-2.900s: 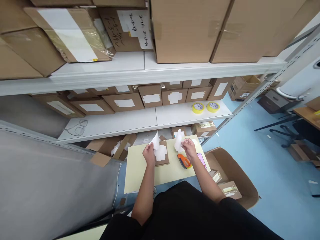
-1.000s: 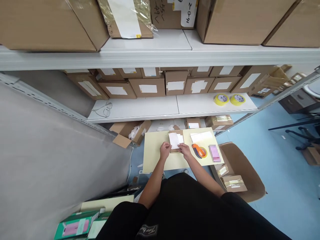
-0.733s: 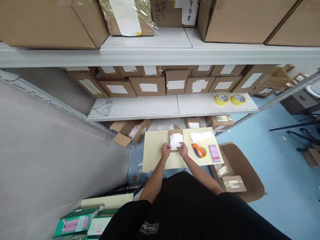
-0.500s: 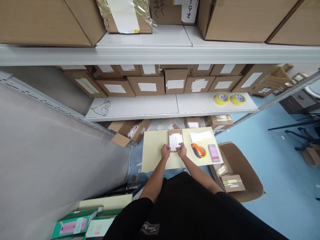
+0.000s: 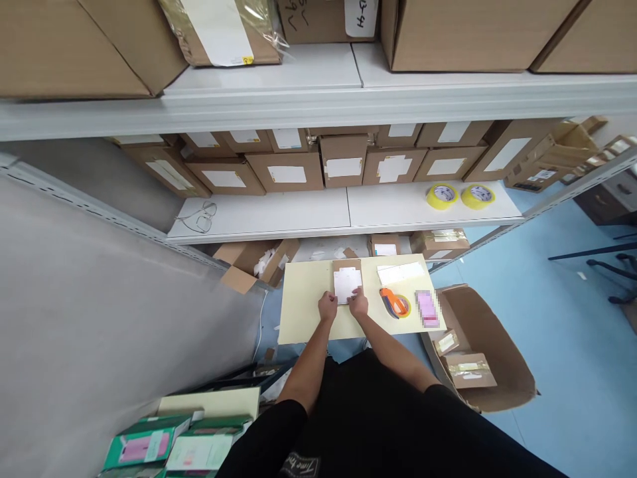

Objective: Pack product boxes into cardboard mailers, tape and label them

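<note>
A small flat cardboard box [image 5: 347,264] lies on the pale yellow board in front of me. A white label [image 5: 347,282] covers most of its top, and its surface looks flat. My left hand [image 5: 328,307] is closed in a pinch at the label's lower left corner. At the lower right corner my right hand [image 5: 358,303] grips the label's edge, with fingertips over the paper. Right of the box lie an orange tape dispenser [image 5: 394,302] with a yellow tape roll, a stack of white labels [image 5: 401,272] and a blurred pink item [image 5: 427,309].
The yellow board [image 5: 303,292] sits below a white shelf [image 5: 298,216] bearing labelled cartons, glasses [image 5: 203,218] and two yellow tape rolls [image 5: 442,196]. A large open carton [image 5: 502,358] with small parcels stands at the right. Green boxes [image 5: 144,441] lie lower left.
The white label, tilted over the box before, now lies straighter and lower along it. Both hands have shifted slightly down and left with it. The camera view has moved a little.
</note>
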Demonstrator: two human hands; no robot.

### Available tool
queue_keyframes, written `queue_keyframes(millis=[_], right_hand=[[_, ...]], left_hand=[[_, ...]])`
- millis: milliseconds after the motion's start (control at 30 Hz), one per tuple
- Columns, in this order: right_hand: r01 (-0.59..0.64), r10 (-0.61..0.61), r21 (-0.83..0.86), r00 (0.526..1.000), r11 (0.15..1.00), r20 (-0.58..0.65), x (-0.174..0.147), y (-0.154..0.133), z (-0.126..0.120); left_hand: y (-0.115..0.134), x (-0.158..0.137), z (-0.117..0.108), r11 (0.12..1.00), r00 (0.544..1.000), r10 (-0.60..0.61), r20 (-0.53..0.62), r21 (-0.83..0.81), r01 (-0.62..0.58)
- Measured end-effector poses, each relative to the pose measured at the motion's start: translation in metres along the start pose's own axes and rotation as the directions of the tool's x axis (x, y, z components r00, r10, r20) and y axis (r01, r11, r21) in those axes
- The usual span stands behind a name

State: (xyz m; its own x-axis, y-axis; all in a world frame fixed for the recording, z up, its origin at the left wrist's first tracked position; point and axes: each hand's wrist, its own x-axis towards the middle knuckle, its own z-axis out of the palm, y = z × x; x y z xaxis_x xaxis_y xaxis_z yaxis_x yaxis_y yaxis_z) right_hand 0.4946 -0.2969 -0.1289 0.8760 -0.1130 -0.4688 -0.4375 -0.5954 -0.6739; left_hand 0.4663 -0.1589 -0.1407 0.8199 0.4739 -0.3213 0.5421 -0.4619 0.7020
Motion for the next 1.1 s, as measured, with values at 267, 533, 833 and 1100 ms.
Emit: queue_keyframes(millis=[267,533,833,1100], right_hand=[[0.022,0.01,-0.269,0.993,0.963,0.116,0.011,-0.005,-0.003],[0.307,-0.227,-0.326,0.939,0.894,0.26,-0.01,0.014,-0.01],[0.153,-0.154,-0.169,0.988,0.974,0.01,-0.024,0.061,-0.021],[-0.05,0.063,0.208,0.996,0.977,-0.059,0.012,0.045,-0.011]], left_hand=[[0.003,-0.001,-0.002,0.977,0.986,-0.168,-0.018,0.13,0.169],[0.015,0.003,0.006,0.901,0.953,0.294,0.076,0.311,-0.303],[-0.01,0.034,0.012,0.863,0.852,0.286,0.438,0.269,-0.428],[-0.055,0.057,-0.058,0.999,0.91,0.048,0.411,-0.022,-0.042]])
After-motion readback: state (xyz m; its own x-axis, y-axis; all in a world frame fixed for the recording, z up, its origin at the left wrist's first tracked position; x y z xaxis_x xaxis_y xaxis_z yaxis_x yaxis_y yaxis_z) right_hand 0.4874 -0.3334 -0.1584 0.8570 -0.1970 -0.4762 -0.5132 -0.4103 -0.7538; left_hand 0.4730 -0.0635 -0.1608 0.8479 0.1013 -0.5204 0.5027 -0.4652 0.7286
